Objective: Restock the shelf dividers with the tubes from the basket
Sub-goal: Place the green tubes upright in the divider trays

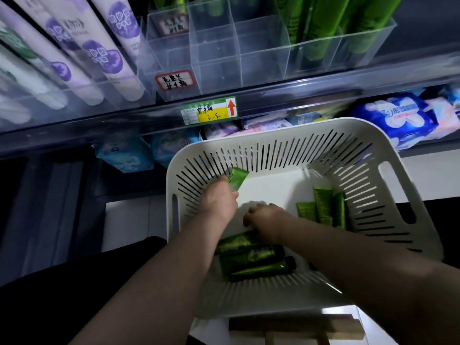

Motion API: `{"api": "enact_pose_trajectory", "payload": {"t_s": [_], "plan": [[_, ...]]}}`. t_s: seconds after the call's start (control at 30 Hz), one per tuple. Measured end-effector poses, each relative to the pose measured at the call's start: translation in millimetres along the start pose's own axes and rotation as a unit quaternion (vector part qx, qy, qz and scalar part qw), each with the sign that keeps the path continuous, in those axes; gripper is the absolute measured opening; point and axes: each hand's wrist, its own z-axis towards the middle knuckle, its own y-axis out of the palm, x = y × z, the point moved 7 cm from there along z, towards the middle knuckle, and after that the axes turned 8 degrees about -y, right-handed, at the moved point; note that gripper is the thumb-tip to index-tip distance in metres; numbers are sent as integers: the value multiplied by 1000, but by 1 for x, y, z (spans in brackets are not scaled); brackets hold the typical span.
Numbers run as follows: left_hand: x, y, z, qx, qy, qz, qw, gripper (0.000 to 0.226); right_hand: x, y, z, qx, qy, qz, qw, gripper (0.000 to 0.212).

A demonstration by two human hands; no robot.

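We grip a green tube point(238, 179) in our left hand point(219, 204) inside the centre-frame basket point(273, 131) and cannot tell whether our right hand point(267, 219) clasps the tube pile point(251, 257); a loose hold may drop tubes short of the upper-frame dividers point(239, 48).

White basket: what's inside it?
Three green tubes by its right wall, three more tubes at the near side, one tube in the left grip. The right grip and forearms cover part of the basket floor; more may hide there.
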Motion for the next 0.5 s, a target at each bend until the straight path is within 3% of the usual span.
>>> {"api": "enact_pose_trajectory", "payload": {"t_s": [0.1,0.23,0.4,0.5], "plan": [[-2,7,0,-9,16,2,1000,51,-5,6,-1,-14,7,-58,998,37],[-5,8,-2,-19,13,-20,1000,56,10,-4,-14,-28,42,3,999,34],[10,-11,-21,9,64,-56,996,37,33,-36,-49,-10,90,93,991,45],[21,-24,-38,14,85,-79,993,25,32,-63,-69,33,97,159,982,30]]}}
